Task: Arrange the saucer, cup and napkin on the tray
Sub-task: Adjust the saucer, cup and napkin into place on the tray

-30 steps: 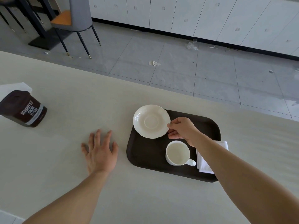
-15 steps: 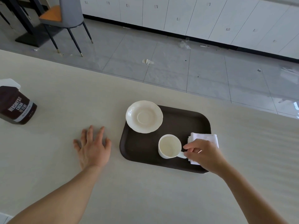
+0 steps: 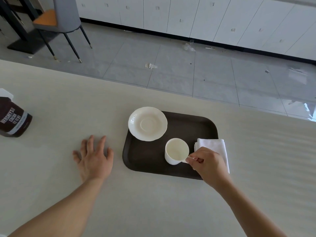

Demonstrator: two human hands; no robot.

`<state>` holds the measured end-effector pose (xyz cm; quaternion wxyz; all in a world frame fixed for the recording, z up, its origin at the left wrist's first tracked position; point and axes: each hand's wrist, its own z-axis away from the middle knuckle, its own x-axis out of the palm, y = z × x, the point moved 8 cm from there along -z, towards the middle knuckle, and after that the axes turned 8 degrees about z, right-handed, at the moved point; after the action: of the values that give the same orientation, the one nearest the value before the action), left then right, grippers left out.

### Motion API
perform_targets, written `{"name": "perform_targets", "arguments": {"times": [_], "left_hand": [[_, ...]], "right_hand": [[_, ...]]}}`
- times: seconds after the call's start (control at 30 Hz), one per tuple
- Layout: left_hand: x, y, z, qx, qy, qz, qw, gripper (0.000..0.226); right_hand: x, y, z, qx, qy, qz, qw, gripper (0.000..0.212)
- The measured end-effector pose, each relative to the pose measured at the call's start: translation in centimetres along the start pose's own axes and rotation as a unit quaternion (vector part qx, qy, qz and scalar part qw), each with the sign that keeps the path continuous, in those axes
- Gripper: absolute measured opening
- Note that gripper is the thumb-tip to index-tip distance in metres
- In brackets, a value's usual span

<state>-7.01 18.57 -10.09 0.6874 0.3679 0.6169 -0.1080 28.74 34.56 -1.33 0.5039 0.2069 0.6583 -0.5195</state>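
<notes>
A dark brown tray (image 3: 191, 127) lies on the pale table. On its far left corner sits a cream saucer (image 3: 147, 123), its edge overhanging the tray rim. An empty white cup (image 3: 176, 150) stands upright near the tray's front. My right hand (image 3: 207, 164) pinches the cup's handle from the right. A folded white napkin (image 3: 212, 145) lies at the tray's right edge, partly under my right hand. My left hand (image 3: 94, 157) rests flat on the table left of the tray, fingers spread, holding nothing.
A brown cocoa pouch (image 3: 12, 119) lies on the table at the far left. The table's far edge runs behind the tray, with grey tiled floor, a chair (image 3: 58, 21) and white cabinets beyond it.
My right hand let go of the saucer, moved toward me and to the right, and closed on the cup's handle. The saucer stays at the tray's far left corner. My left hand has not moved.
</notes>
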Motion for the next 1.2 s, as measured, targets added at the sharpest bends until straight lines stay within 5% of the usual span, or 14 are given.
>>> {"name": "perform_targets", "arguments": {"times": [1.2], "left_hand": [[-0.6, 0.5, 0.3, -0.005, 0.002, 0.006, 1.0, 0.052]], "right_hand": [[2.4, 0.2, -3.7, 0.248, 0.163, -0.117, 0.948, 0.028]]}}
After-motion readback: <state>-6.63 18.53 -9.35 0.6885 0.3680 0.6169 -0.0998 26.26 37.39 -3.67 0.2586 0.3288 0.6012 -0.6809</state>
